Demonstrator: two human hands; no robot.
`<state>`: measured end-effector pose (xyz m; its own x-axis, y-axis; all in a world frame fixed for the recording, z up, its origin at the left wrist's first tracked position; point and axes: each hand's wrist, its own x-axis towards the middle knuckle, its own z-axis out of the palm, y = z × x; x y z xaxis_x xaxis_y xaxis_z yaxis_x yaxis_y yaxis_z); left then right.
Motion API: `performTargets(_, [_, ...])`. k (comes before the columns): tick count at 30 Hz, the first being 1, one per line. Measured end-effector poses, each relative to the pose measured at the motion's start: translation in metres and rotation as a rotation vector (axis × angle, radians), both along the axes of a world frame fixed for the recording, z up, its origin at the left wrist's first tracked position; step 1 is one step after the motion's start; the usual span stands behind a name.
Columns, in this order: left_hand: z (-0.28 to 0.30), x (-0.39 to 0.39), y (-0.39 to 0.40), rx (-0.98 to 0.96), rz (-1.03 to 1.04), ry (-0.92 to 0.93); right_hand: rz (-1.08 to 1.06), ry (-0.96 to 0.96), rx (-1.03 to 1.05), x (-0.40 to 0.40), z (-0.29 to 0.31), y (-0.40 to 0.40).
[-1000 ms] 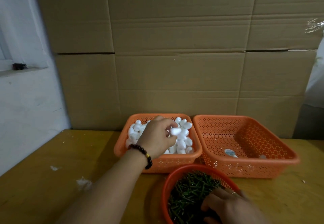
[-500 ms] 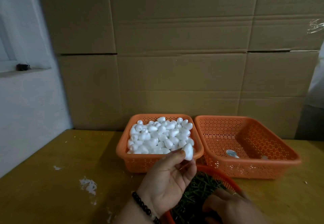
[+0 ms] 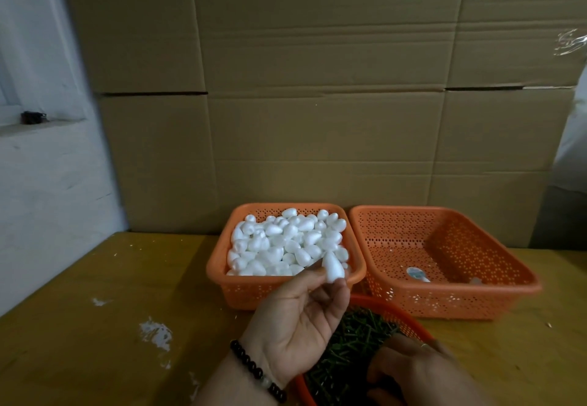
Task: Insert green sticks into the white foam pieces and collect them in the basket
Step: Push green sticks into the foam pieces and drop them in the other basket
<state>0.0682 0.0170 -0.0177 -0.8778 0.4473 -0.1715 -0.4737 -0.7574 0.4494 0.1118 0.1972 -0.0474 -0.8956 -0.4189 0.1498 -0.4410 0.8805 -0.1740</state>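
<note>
Since a second ago: left hand (image 3: 298, 323) has come away from the foam basket (image 3: 222, 266) and now sits palm-up in front of it, above the near bench (image 3: 95, 326); right hand (image 3: 413, 370) has stayed low in the round basket (image 3: 409, 318).

Head view, items:
- Left hand: raised, palm toward the camera, thumb and fingertips pinching one white foam piece (image 3: 333, 267), egg-shaped, narrow end up. Dark bead bracelet (image 3: 254, 370) on the wrist; forearm cut off by the lower edge.
- Foam basket: orange, perforated, filled with loose foam pieces (image 3: 282, 240). Its front rim is partly hidden behind the held piece and the fingers.
- Collecting basket (image 3: 451, 294): orange, perforated, just right of the foam basket, rims nearly touching. On its floor a small pale object (image 3: 416, 273), too blurred to identify.
- Round basket: orange, nearest the camera, holding a heap of green sticks (image 3: 359, 339); largely covered by both hands, lower part out of frame.
- Right hand: back of hand up, fingers curled down among the sticks; blurred, fingertips hidden, so cannot tell whether it grips a stick.
- Bench: yellow, with white crumbs (image 3: 155, 335) at left.
- Cardboard sheets (image 3: 317, 104): upright behind the baskets.
</note>
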Motion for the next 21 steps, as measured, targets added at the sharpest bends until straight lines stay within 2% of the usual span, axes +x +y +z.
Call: performTargets(21, [0.0002,0.0022,0.0012,-0.041,-0.046,0.104,-0.021,-0.006,-0.005,-0.0020,-0.0060,-0.0016])
